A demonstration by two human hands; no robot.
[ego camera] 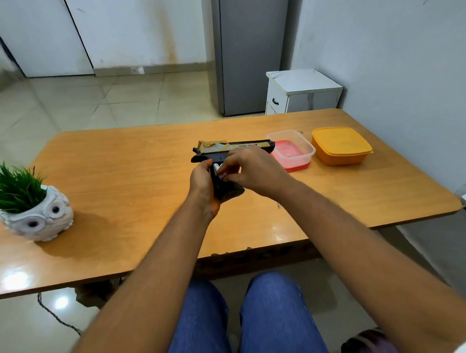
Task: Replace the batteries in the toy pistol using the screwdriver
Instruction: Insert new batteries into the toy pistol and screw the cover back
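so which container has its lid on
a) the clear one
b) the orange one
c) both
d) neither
b: the orange container is closed by its matching lid, while the clear container beside it is open on top, sitting on a red lid.

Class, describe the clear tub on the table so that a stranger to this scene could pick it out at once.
Start at the wooden table and go to its far right side, near the wall. Two tubs sit there side by side; the clear tub is the left one, by the toy pistol's muzzle. Unlike the closed orange tub, it is see-through, open, and rests on a red lid.
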